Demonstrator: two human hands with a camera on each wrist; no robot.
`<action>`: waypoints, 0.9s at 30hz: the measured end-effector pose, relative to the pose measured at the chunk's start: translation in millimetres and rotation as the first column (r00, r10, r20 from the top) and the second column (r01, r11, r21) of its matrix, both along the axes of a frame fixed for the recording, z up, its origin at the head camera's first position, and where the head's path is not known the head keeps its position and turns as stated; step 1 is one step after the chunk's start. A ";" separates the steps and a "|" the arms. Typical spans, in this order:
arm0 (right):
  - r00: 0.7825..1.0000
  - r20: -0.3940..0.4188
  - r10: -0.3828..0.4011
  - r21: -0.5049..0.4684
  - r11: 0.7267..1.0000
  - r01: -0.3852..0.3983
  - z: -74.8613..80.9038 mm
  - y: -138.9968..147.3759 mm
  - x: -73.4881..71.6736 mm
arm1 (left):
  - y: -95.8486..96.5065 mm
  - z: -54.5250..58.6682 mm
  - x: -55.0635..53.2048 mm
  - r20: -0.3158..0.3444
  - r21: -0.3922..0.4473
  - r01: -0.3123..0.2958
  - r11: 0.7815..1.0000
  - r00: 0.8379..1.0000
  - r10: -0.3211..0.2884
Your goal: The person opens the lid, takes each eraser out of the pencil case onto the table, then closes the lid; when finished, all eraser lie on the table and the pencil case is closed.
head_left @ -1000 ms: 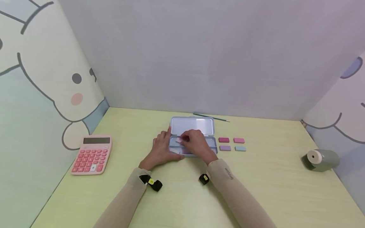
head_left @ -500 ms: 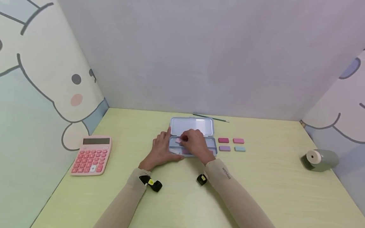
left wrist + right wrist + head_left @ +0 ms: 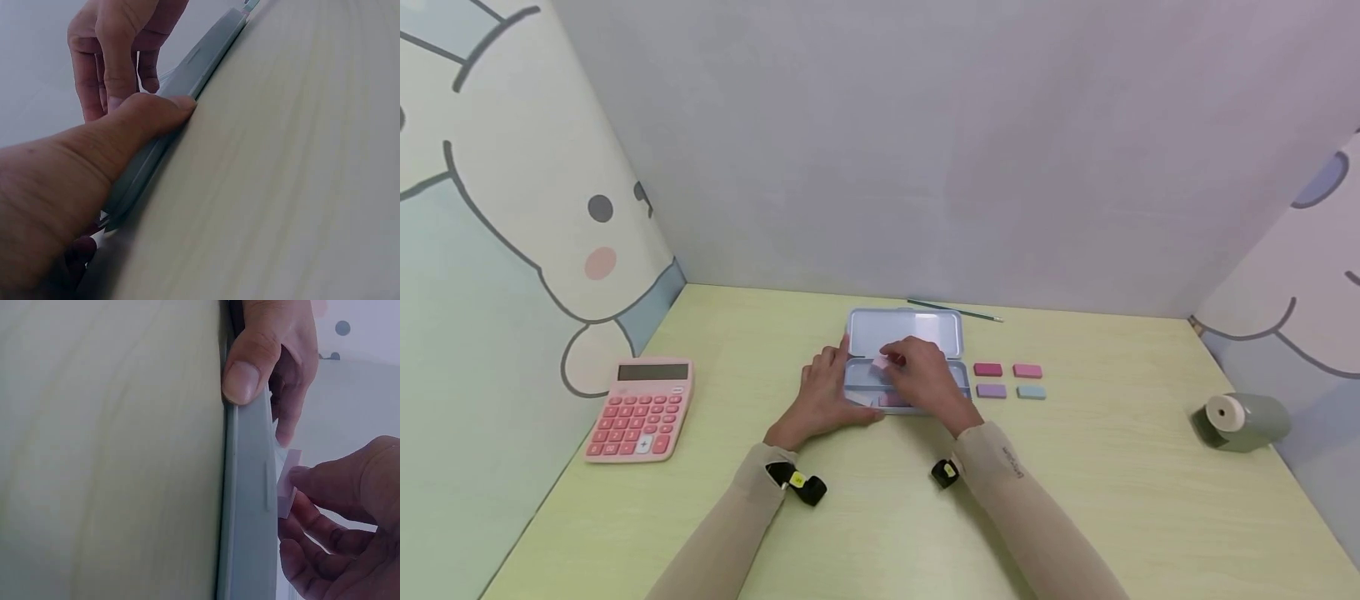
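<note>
An open pale blue pencil case (image 3: 887,332) lies on the table, its lid tipped back and its tray split lengthwise by a divider. My left hand (image 3: 826,392) grips the case's left end, thumb (image 3: 169,109) on the front wall and the other fingers along the left side. Between thumb and fingertips my right hand (image 3: 923,379) pinches a pale pink eraser-like block (image 3: 288,481), which shows just above the case's front wall in the right wrist view. A darker pink block (image 3: 891,400) sits in the front compartment, partly hidden under my right hand.
Right of the case lie a magenta block (image 3: 988,369), a pink block (image 3: 1027,371), a purple block (image 3: 992,391) and a blue block (image 3: 1032,392). A pencil (image 3: 955,310) lies behind the lid. Farther out are a pink calculator (image 3: 642,408) and a grey-green device (image 3: 1247,422).
My right hand has shifted slightly right and back, and the pale pink block has moved with it, tilting more. My left hand stays on the case.
</note>
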State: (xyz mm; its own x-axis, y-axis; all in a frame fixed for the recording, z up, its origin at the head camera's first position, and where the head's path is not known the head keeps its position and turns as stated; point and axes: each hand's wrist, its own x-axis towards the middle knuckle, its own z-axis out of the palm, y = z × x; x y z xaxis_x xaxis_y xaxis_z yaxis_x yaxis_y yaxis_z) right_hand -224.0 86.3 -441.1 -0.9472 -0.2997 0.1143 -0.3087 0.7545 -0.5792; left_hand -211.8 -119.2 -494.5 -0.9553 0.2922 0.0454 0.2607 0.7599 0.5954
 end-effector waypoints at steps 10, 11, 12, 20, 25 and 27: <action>0.994 -0.096 0.048 -0.022 0.998 -0.050 0.2 22.3 5.7 | 0.5 -0.7 -1.7 0.022 -0.009 -0.008 1.000 1.000 0.008; 0.994 -0.099 0.047 -0.017 0.999 -0.049 -0.1 24.3 6.5 | 0.5 -0.8 -1.9 0.021 -0.009 -0.008 1.000 1.000 0.008; 0.994 -0.099 0.045 -0.014 0.999 -0.046 -0.3 26.2 7.1 | 0.5 -0.7 -1.9 0.021 -0.009 -0.008 1.000 1.000 0.009; 0.999 -0.049 0.016 -0.011 1.000 -0.016 3.3 46.7 14.5 | 1.1 0.9 -0.8 0.016 -0.003 -0.004 1.000 1.000 0.004; 0.998 -0.060 0.002 -0.002 1.000 -0.002 -0.3 61.1 19.1 | 1.1 1.1 -0.2 0.013 -0.005 -0.006 1.000 1.000 0.006; 0.997 -0.073 0.000 0.002 1.000 0.001 -2.5 67.4 21.6 | 1.2 1.5 0.1 0.020 -0.001 -0.007 1.000 1.000 0.007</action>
State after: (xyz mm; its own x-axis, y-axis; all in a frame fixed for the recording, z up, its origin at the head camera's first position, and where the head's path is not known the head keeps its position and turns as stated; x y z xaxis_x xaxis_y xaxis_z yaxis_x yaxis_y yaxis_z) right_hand -202.5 153.8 -443.6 -0.9364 -0.2996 0.1828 -0.3499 0.7557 -0.5536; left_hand -211.7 -118.0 -493.0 -0.9582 0.2850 0.0257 0.2429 0.7622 0.6000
